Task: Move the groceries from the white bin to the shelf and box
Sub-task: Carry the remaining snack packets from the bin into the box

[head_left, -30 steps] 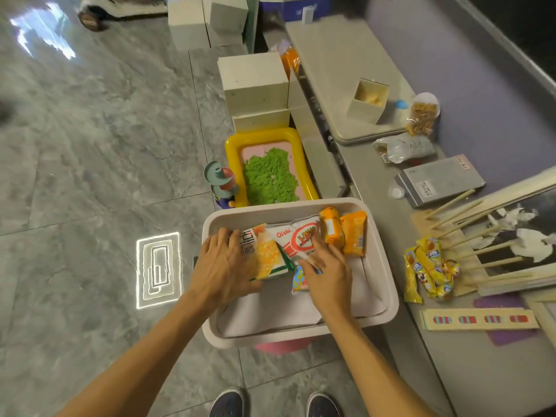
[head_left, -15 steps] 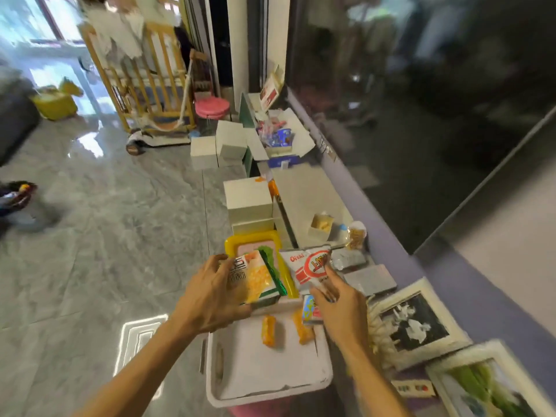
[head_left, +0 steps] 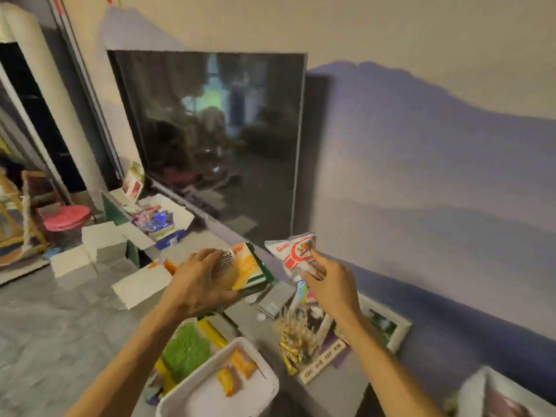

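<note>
My left hand (head_left: 198, 281) is clamped on a flat green-edged orange snack packet (head_left: 245, 267); my right hand (head_left: 331, 279) pinches a white and red crinkled snack bag (head_left: 296, 254), both raised above the ledge. Two small orange wrapped snacks (head_left: 237, 370) lie in the white plastic bin (head_left: 264, 395) below.

A white bin (head_left: 264, 395) sits lowest in view with two small snack packs (head_left: 237, 370) inside, a sand tray (head_left: 186, 350) just left of it, framed pictures (head_left: 382, 323) to its right, and a television (head_left: 219, 139) behind.
</note>
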{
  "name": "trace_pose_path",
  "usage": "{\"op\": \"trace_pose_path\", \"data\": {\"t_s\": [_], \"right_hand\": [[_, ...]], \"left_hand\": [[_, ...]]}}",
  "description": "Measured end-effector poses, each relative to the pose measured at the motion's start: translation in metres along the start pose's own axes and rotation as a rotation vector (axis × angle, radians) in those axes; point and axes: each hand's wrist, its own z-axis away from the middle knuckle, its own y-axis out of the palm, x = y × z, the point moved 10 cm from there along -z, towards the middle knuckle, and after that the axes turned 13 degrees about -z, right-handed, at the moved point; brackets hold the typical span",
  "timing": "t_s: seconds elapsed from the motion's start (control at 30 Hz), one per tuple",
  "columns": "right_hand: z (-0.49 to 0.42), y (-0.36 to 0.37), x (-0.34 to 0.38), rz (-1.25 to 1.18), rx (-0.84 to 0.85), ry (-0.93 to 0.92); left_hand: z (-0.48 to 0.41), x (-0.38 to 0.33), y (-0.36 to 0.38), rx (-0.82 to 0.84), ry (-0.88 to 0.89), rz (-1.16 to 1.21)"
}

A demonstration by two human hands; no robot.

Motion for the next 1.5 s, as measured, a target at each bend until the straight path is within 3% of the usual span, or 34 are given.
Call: {"op": "trace_pose_path", "data": {"t_s": [0.4,0.73,1.03,1.33,1.5], "right_hand": [[0.184,-0.255,-0.099,0.158,-0.505,0.32],[0.309,-0.405,-0.186,0.275,-0.706,0.521],[0.319,-0.453,-0.323,0.317,-0.587,0.669],[0.287,-0.419,-0.485,0.27,-0.578,0.843],[0.289,-0.402,-0.533,0.371,-0.53,0.871]], "left_hand": [[0.01,-0.279,0.041,0.081,0.56,0.115],[0.073,-0.501,0.113,0.223,0.821,0.106],[0.086,-0.621,0.222,0.327,0.791,0.043],[0.06,-0.67,0.38,0.401,0.575,0.12],[0.069,-0.678,0.444,0.41,0.53,0.12]]}}
